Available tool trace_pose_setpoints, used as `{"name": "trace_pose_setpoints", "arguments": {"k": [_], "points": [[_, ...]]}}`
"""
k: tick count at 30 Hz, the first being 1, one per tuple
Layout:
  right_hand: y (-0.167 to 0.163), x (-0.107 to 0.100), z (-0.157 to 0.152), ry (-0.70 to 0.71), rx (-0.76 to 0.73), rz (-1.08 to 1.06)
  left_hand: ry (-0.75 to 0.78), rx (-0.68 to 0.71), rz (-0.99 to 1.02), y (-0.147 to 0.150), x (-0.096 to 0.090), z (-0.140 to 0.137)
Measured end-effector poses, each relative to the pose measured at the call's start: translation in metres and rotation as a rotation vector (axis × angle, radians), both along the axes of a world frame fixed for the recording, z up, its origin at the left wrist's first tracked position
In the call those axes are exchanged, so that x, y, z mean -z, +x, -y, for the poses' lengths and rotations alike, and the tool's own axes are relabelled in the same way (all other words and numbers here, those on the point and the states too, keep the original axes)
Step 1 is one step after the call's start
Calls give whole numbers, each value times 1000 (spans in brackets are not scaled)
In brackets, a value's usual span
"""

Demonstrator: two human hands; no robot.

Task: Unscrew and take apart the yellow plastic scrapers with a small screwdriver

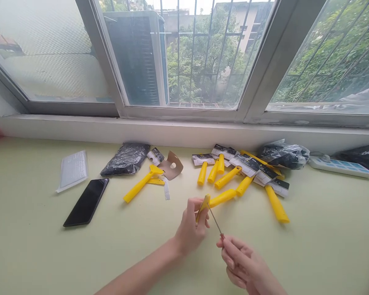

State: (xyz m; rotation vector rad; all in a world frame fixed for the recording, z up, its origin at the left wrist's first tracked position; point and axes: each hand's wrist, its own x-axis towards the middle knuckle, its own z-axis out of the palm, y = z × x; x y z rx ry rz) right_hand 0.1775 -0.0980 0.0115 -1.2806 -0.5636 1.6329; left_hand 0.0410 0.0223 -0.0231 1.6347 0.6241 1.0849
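Note:
My left hand (190, 227) is closed around the head of a yellow scraper (206, 201), held above the table. A yellow handle (224, 198) extends to the right behind that head; I cannot tell whether the two are joined. In my right hand (241, 262) is a thin screwdriver (215, 219), its red grip mostly covered by my fingers. The shaft slants up to the left, and its tip meets the yellow head. Left of my hands lies another yellow scraper (140, 186), with a loose yellow piece (156, 181) and a metal blade (166, 188) beside it.
Several yellow-handled scrapers (229, 177) with card labels lie beyond my hands. Black items in plastic bags (126, 159) (284, 155) sit near the windowsill. A torn brown card (172, 165), a phone (86, 203), a wrapped white pack (73, 170) and a power strip (341, 166) lie around.

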Motion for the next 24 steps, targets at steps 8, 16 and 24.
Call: {"name": "trace_pose_setpoints", "arguments": {"k": [8, 16, 24], "points": [[-26, -8, 2, 130, 337, 654, 0, -3, -5, 0, 0, 0], [-14, 1, 5, 49, 248, 618, 142, 51, -42, -2, 0, 2], [-13, -1, 12, 75, 405, 687, 241, 106, -80, -4, 0, 0]]}}
